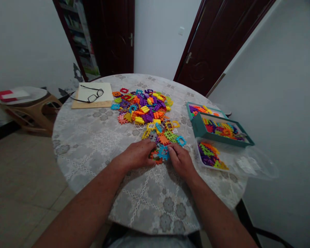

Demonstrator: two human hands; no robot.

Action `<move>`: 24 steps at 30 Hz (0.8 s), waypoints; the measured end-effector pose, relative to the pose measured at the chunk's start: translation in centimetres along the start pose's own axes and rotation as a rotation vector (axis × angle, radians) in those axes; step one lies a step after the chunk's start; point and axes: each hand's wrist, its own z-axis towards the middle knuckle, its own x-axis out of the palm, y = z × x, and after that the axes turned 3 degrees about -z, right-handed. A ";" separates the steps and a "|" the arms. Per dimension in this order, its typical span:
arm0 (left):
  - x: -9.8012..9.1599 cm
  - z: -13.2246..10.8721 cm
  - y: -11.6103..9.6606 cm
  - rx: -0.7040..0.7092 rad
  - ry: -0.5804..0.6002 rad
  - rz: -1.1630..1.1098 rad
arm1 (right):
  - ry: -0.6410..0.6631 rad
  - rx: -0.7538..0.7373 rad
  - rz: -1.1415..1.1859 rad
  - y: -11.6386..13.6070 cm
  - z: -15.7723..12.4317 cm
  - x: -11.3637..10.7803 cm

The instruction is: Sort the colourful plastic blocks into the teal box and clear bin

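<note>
Blue notched plastic piece (163,152) (one) lies between the hands, toward the near edge of the round cloth-covered table (142,196). The right hand's (181,159) fingers pinch its right side; the left hand's (138,154) curl beside one orange-red notched piece (158,161), grip indeterminable. Handling appears early: no joined structure is discernible; the multicoloured plastic heap (150,106), uncountable, lies loose. Right edge: one teal tray (189,112), one dark-green box (197,127), one clear tub (199,162).

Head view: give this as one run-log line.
left hand: beside orange-red piece; right hand: at blue piece; toy heap: beyond hands; green box: right side
</note>
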 end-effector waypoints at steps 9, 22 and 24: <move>0.3 0.4 0.4 0.055 -0.004 -0.099 | 0.071 -0.047 0.023 -0.5 -0.1 0.3; -1.1 0.5 0.5 -0.016 0.021 -0.332 | 0.032 -0.093 0.001 -0.5 -0.1 0.2; -1.1 0.5 0.4 0.002 0.031 -0.330 | 0.067 -0.112 0.025 -0.4 -0.2 0.2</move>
